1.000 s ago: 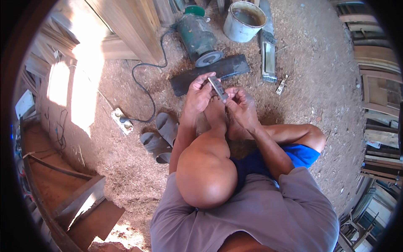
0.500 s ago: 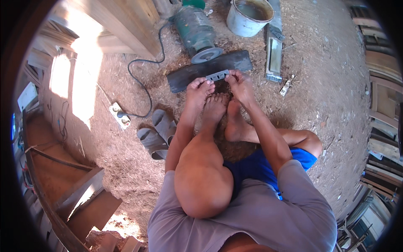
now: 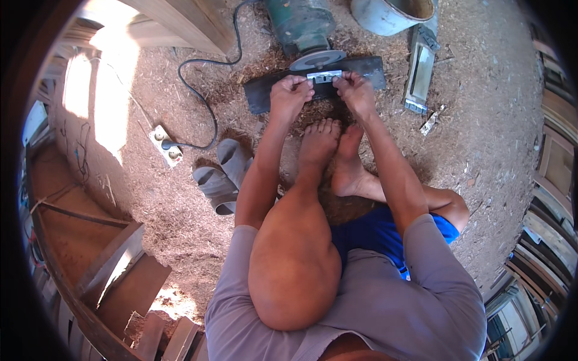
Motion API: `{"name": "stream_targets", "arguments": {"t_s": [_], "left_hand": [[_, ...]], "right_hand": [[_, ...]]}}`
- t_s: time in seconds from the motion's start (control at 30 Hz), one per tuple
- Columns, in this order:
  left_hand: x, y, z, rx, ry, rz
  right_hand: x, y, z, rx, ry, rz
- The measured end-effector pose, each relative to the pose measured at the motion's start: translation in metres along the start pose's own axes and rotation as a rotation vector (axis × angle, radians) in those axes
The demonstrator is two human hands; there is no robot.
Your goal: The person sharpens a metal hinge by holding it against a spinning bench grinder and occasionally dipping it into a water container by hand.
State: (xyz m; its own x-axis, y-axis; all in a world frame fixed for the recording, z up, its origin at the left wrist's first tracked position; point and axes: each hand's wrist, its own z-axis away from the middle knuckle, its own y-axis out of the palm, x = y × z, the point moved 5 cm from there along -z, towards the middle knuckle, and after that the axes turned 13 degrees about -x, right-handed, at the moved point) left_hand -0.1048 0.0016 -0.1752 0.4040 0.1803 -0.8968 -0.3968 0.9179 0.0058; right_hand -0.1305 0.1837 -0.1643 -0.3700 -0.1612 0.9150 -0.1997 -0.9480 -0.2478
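Observation:
A short slotted metal plate (image 3: 324, 77), flat and silvery like a planer blade, is stretched between my two hands. My left hand (image 3: 290, 96) pinches its left end with thumb and fingers. At the other end, my right hand (image 3: 356, 92) holds it in the same kind of pinch. Just beyond the plate is the pale grinding disc (image 3: 317, 59) of a worn green motor (image 3: 300, 24). I cannot tell whether plate and disc touch. Beneath the hands a dark board (image 3: 263, 96) lies across the ground.
A whitish bucket (image 3: 385, 18) stands far right, beside a long narrow tool (image 3: 419, 75). A black cord (image 3: 201, 90) runs to a white power strip (image 3: 165, 146) at left. Grey sandals (image 3: 220, 177) lie near my left arm. Wooden beams and stacked frames line both sides.
Both hands have moved farther away with the metal plate, bringing it up close to the grinding disc. The plate's face now looks brighter. The whole view has shifted a little.

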Motion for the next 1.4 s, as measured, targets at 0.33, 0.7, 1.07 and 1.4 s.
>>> {"name": "stream_targets", "arguments": {"t_s": [0.33,0.7,1.07,1.4], "left_hand": [[0.007,-0.004,-0.019,-0.043,-0.012,0.068],[0.007,-0.001,-0.025,-0.052,-0.082,0.027],[0.010,-0.003,-0.025,-0.071,-0.101,0.077],[0.009,-0.004,-0.024,-0.074,-0.098,0.112]], "right_hand": [[0.010,0.014,-0.012,0.063,0.066,0.035],[0.005,0.021,-0.022,0.009,0.027,0.073],[-0.010,0.029,-0.025,-0.067,0.102,0.005],[-0.011,0.031,-0.027,-0.073,0.083,-0.048]]}}
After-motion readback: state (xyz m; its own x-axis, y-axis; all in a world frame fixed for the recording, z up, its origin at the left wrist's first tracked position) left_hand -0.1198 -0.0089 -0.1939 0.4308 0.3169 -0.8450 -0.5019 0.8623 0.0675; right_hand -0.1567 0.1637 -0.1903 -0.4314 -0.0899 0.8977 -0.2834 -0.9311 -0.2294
